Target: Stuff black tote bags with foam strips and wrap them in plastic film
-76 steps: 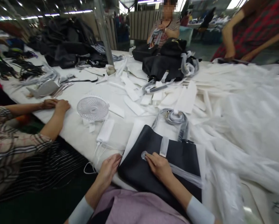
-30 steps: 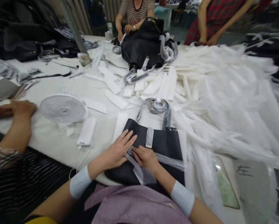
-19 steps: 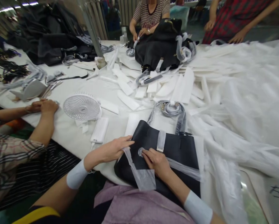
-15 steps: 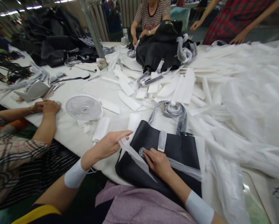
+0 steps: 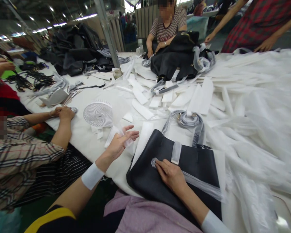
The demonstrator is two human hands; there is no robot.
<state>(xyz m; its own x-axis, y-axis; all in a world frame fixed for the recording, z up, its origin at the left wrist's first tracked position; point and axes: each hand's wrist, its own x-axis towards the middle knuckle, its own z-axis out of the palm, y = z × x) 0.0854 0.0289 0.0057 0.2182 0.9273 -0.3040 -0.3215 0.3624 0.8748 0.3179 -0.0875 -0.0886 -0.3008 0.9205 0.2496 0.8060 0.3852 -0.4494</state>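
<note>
"Clear film had moved off the black bag on the table, clinging around the spread fingers of the left hand."

"And the danger?"

"If the right hand, pinching the round wrapping, slipped, that wrapping could loosen."

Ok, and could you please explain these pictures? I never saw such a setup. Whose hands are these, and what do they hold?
No robot is here: a person works with bare hands. One camera, worn on the head, looks forward and down, and gives every picture. The right hand has its fingertips at a clear round piece on a black bag. The left hand is raised beside it, fingers spread, with translucent film at them; I cannot tell how firmly either is held. The white table also bears a fan, white strips and more black bags. Co-workers' hands are nearby.
</note>
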